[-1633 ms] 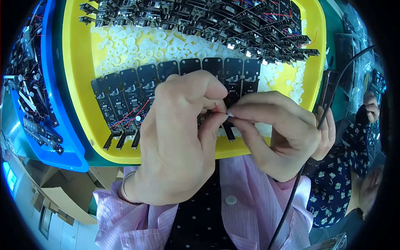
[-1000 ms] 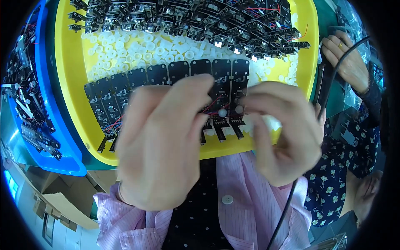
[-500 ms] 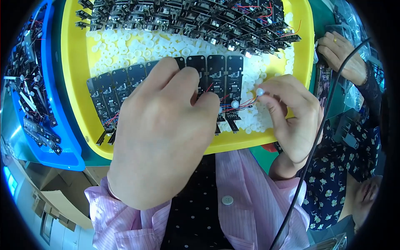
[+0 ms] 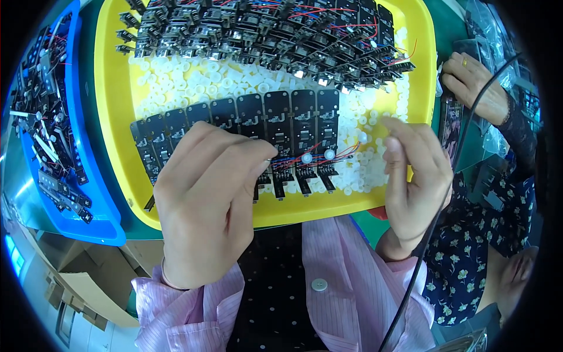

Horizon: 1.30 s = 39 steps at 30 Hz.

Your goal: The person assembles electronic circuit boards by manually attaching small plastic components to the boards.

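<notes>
A row of black circuit boards (image 4: pixel 303 117) lies side by side in a yellow tray (image 4: pixel 410 146), with thin red and blue wires (image 4: pixel 316 158) across their near ends. My left hand (image 4: pixel 205 199) is over the row's left half, thumb and forefinger pinched together at the wires; what is between the fingertips is hidden. To the right, my right hand (image 4: pixel 416 182) has thumb and forefinger apart with nothing between them. Just left of its fingertips, a round white bead-like piece (image 4: pixel 362 137) ends a red wire. Two similar white pieces lie on the wires nearer my left hand.
More boards with metal parts (image 4: pixel 258 35) are stacked along the tray's far side. Small white plastic pieces (image 4: pixel 205 76) cover the tray floor. At left stands a blue bin (image 4: pixel 88 176) of parts. Another person's hand (image 4: pixel 478 85) rests at right; a black cable (image 4: pixel 434 217) crosses in front.
My right hand has let go of the white bead-like piece and moved slightly right. My left hand has drawn back to the left, uncovering more of the boards and wires.
</notes>
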Tool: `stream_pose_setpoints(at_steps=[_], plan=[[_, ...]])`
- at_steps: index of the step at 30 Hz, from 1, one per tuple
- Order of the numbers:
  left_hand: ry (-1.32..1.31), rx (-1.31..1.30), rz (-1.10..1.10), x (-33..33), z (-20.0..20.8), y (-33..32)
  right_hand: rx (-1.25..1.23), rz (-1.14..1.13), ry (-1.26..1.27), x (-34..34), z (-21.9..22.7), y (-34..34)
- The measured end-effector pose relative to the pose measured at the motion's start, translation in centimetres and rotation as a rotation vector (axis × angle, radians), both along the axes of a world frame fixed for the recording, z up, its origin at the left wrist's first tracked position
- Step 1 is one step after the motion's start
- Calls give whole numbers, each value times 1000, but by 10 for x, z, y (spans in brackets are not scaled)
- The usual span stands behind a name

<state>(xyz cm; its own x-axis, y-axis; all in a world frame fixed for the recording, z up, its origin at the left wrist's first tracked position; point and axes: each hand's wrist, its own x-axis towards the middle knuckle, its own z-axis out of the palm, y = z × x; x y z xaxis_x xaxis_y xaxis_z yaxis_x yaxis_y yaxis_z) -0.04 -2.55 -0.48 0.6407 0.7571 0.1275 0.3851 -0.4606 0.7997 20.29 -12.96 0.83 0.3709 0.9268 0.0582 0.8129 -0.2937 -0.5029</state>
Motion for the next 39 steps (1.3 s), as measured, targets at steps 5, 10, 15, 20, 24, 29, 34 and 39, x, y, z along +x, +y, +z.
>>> stream_pose_setpoints(at_steps=[5,10,15,20,24,29,34,39], plan=[[-48,-61,15,6,-1,1,213,67,318,-25,12,12],[-139,-248,115,3,-1,-6,28,153,907,-39,5,28],[-57,-214,41,-4,-2,-3,106,106,820,-40,-15,41],[-125,-230,32,-9,-6,-5,6,75,935,-41,-16,37],[-123,-245,51,-8,-8,-6,47,225,839,-36,-18,42],[-144,-166,54,-6,-11,-8,0,294,745,-37,-14,42],[-152,-22,125,-3,-17,-12,81,315,576,-47,-19,42],[-146,152,22,-7,-13,-7,73,341,521,-50,-19,42]])
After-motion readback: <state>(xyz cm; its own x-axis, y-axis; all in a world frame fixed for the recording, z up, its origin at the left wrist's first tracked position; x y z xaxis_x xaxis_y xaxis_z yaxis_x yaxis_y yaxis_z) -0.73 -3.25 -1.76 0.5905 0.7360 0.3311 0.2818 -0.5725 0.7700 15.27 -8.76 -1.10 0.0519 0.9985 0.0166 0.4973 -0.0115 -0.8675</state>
